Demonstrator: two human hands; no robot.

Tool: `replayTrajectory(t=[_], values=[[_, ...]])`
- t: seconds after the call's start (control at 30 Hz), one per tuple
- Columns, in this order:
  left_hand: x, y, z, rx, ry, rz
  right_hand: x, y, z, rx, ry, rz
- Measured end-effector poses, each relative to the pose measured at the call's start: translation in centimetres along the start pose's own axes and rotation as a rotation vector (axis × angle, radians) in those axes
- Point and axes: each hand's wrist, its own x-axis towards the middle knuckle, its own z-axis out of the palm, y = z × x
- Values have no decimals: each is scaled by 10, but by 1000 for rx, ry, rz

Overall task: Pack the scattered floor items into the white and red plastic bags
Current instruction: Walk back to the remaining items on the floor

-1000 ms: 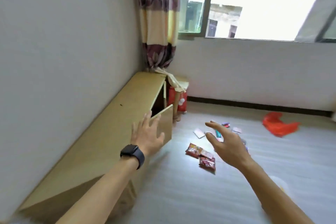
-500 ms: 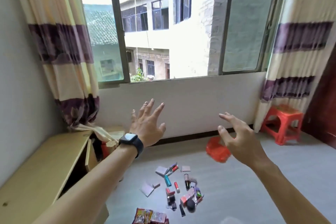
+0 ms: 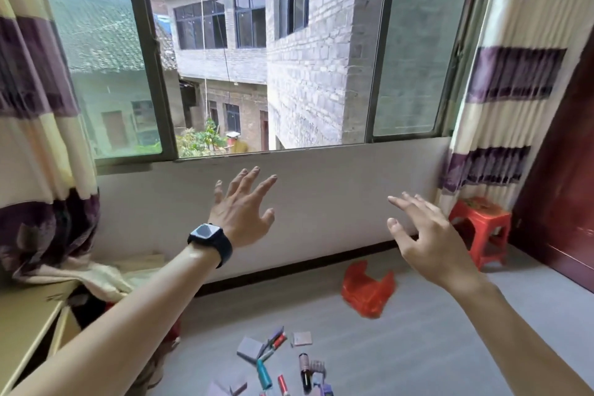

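Both hands [image 3: 244, 212] [image 3: 424, 241] spread empty above red stool [image 3: 482, 228], window [image 3: 257, 51] behind

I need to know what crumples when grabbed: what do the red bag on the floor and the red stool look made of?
Crumpled red bag: thin plastic film, seemingly; creased, slightly translucent. Red square stool: probably rigid moulded plastic; smooth, uniformly coloured legs.

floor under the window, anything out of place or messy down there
Yes. Small items lie strewn loose on the floor, and a red plastic bag lies crumpled apart from them, nearer the wall. The left hand and right hand hover open, holding nothing.
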Motion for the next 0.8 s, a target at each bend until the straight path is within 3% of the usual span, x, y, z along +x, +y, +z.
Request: replayTrajectory(t=[0.37, 0.63, 0.8], values=[[142, -43, 109, -10, -81, -76, 137, 68, 127, 24, -153, -26], [221, -102, 199, 33, -141, -351, 277, 118, 234, 142, -318, -126], [265, -108, 269, 4, -258, -472, 342, 173, 290, 132, -407, -88]])
